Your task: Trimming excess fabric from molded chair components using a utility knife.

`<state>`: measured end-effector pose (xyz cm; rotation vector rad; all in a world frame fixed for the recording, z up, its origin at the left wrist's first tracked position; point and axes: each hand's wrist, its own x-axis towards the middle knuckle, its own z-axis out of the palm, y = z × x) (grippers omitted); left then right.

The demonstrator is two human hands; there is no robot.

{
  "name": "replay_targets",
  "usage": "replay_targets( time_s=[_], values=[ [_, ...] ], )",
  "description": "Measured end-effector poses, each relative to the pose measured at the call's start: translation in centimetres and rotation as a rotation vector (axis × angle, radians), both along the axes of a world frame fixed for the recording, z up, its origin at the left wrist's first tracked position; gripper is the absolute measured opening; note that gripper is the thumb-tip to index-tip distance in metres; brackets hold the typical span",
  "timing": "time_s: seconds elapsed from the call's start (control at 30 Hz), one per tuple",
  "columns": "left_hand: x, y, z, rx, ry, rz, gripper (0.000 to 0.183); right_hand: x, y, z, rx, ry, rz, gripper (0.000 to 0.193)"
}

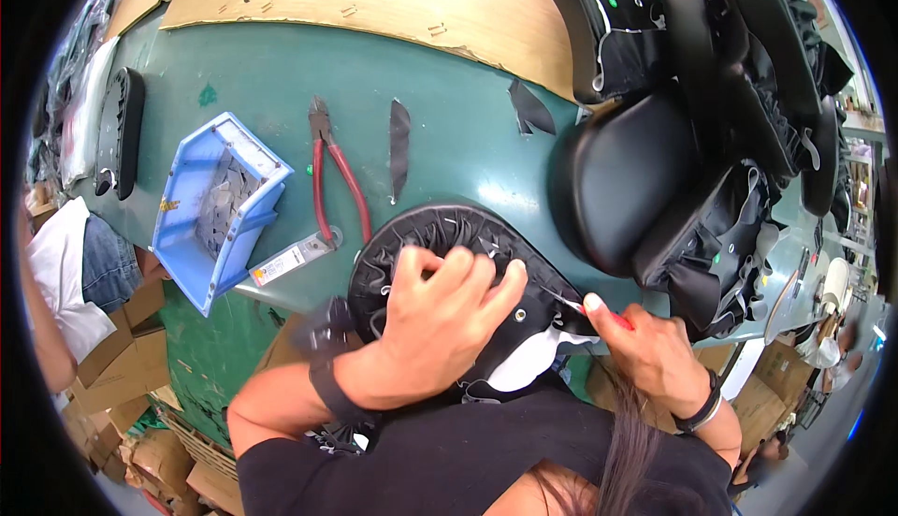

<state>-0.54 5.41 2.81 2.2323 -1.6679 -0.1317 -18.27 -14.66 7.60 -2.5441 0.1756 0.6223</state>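
A black padded cushion (421, 226) lies upside down at the table's near edge, its black cover gathered in folds around the rim. Over its left part is my left hand (440, 315), fingers curled in; what they grip is hidden beneath them. My right hand (650, 348) is closed around a red-handled tool (617, 319) at the cushion's right side. The tool's thin metal tip points left onto the cover; its exact kind is unclear. A white piece (528, 359) shows on the cushion's near side.
Red-handled cutting pliers (321, 128) and a black scrap strip (399, 146) lie beyond the cushion. Left stands a blue bin (187, 198) of small grey pieces, beside a labelled strip (295, 258). Black cushions (627, 170) pile up at right. Cardboard (374, 1) covers the far side.
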Motion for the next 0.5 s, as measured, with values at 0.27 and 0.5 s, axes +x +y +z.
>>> replay_targets(
  time_s=[0.27, 0.5],
  values=[
    [1.3, -1.6, -1.7, -0.105, 0.437, -0.228, 0.022, -0.1, -0.9, -1.6, 0.135, -0.136, -0.062, 0.062],
    [0.0, -2.4, -1.4, -0.152, 0.267, -0.195, 0.027, 1.3, -1.2, -1.6, 0.144, -0.163, -0.019, 0.060]
  ],
)
